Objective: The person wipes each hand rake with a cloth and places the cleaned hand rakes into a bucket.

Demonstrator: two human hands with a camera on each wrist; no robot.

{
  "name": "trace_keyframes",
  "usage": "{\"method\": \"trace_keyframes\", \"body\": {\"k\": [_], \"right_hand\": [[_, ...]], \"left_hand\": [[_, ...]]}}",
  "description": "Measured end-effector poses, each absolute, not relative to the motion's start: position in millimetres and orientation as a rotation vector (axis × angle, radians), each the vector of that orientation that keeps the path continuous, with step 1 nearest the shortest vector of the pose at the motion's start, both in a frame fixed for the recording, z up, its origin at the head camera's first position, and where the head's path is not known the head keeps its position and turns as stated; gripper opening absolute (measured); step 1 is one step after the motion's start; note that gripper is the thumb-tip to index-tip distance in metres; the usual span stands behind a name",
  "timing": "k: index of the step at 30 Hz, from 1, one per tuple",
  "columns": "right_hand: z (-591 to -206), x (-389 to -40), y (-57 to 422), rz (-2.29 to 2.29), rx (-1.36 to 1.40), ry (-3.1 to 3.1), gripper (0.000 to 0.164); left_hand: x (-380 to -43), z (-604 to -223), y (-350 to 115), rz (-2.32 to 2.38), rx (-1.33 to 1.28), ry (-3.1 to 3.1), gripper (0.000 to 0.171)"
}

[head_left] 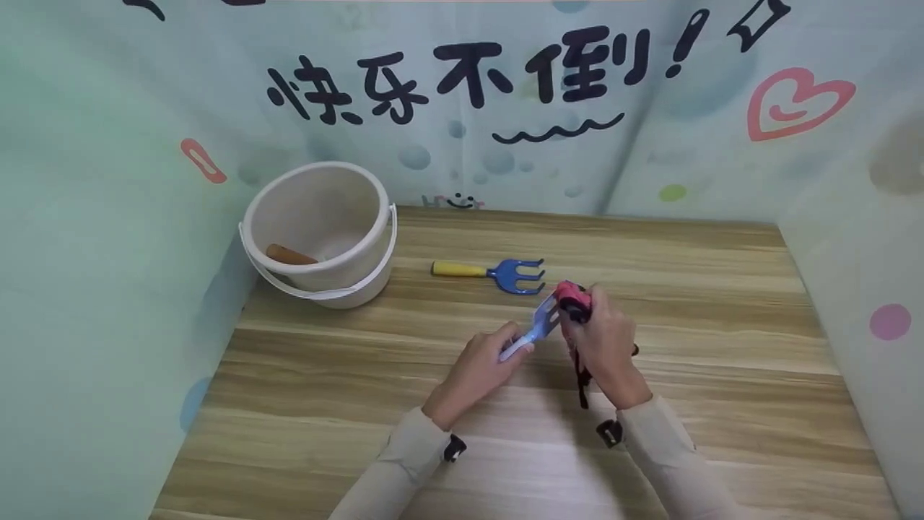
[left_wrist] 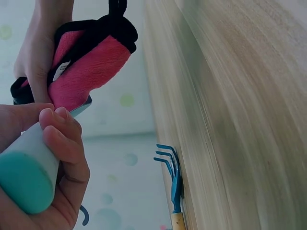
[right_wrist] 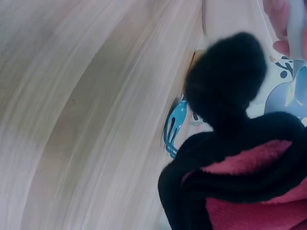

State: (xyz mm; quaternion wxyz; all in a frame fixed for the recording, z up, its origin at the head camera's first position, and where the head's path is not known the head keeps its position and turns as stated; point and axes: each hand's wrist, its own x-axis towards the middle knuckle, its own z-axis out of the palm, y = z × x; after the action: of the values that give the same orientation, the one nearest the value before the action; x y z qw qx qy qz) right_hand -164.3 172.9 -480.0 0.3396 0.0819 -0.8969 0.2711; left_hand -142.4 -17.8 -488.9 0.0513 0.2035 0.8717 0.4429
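My left hand (head_left: 476,370) grips the pale handle of a small garden fork (head_left: 546,315), whose light-blue head points up and to the right. In the left wrist view the handle's teal end (left_wrist: 26,182) faces the camera. My right hand (head_left: 608,339) holds a pink cloth (head_left: 574,295) with black edging against the fork's head, hiding part of the tines. A black strip of the cloth hangs below the hand. In the right wrist view the cloth (right_wrist: 259,211) fills the lower right, and the right fingers are out of sight.
Beyond the hands, a blue hand rake (head_left: 516,276) with a yellow handle lies on the wooden table (head_left: 722,303). At the back left stands a white bucket (head_left: 375,249) with a brown handle-like piece (head_left: 290,255) inside. A printed curtain (head_left: 505,173) borders the table's back and sides.
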Motion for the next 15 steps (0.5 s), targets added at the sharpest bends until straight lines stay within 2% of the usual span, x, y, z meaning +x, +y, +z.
{"method": "trace_keyframes", "body": {"k": [6,15], "right_hand": [[-485.7,-168.1,173.5,0.651,0.251,-2.18,0.024],[-485.9,-165.3,184.7,0.759,0.279,-2.093,0.018]], "left_hand": [[-141.5,-487.8,-16.0,1.301,0.663,2.706,0.019],[-147.1,-484.6,-26.4,1.366,0.541,2.599,0.018]]}}
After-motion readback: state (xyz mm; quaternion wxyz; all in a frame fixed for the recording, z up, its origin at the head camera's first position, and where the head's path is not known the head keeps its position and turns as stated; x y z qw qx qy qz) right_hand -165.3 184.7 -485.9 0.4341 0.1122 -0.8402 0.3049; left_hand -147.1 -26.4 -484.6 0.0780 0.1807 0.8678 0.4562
